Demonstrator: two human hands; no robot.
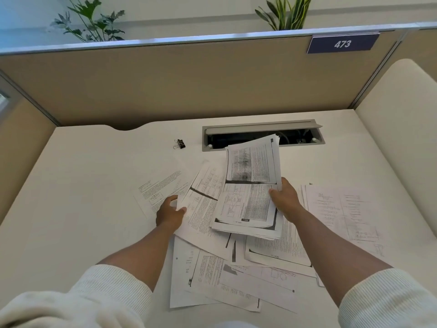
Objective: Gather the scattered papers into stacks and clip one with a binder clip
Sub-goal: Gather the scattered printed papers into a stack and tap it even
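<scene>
Loose papers (212, 275) nearest; right hand (285, 197) apparently pinches stack (250, 185) edge.

Both forearms reach toward 12 o'clock, sleeves pushed up. The left hand (169, 213) pinches a sheet (201, 209) by its edge; the right hand (285, 197) grips a raised stack (250, 185), thumb on top.

1. Number "473": white italic digits on a dark blue nameplate (343, 44), fixed at the top rail of the beige partition (189, 86), right of centre.
2. Printed sheets (250, 197) on the desk and in the hands: dense text blocks, diagrams and tables in black ink, too small and blurred to read.
3. No brand or other label legible.
</scene>
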